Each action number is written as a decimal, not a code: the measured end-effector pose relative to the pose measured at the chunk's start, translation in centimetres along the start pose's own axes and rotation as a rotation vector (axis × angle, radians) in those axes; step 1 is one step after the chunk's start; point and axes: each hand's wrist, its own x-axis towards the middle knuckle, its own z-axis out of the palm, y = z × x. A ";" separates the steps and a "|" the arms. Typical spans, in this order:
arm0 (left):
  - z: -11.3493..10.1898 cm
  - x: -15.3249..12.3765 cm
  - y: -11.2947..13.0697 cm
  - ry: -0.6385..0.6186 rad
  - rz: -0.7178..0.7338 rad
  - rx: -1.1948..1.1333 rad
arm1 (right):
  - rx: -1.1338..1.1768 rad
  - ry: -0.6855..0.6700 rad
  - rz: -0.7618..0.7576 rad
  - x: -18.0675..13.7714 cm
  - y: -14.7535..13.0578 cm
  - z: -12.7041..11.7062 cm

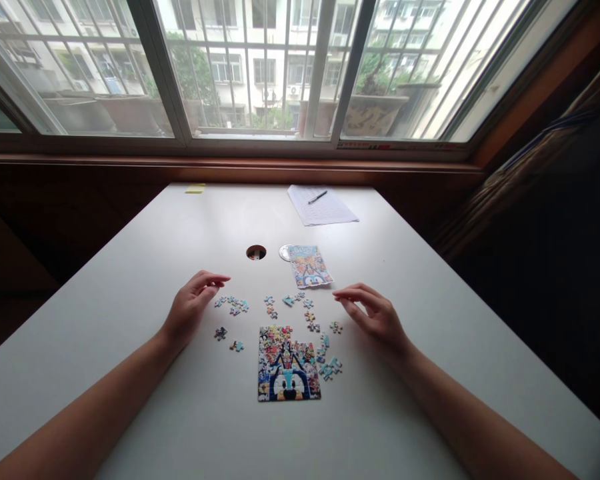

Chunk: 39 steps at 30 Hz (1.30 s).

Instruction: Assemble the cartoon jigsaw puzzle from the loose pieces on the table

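Observation:
A partly assembled jigsaw puzzle [289, 364] with a blue cartoon face lies on the white table [130, 267] in front of me. Several loose pieces [280, 307] are scattered just beyond it and to its right. My left hand [193, 305] hovers left of the loose pieces, fingers apart and holding nothing. My right hand [373, 313] rests to the right of them, fingers spread, also holding nothing. A printed reference picture [309, 265] of the puzzle lies behind the pieces.
A round cable hole [256, 253] sits in the table's middle. A sheet of paper [321, 205] with a pen [317, 197] lies at the far edge, a yellow sticky note [195, 189] at the far left. A barred window [260, 67] fills the back.

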 end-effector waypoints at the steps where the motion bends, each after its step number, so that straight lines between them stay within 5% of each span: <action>1: 0.0 0.1 -0.3 0.020 -0.038 -0.034 | 0.005 0.015 0.018 0.0 0.1 -0.1; 25: 0.0 0.4 -0.4 -0.011 -0.095 -0.013 | -0.017 0.039 0.089 -0.2 0.4 -0.3; 39: -1.6 1.4 -0.6 -0.411 0.095 0.304 | -0.052 0.037 0.061 0.1 0.1 -0.4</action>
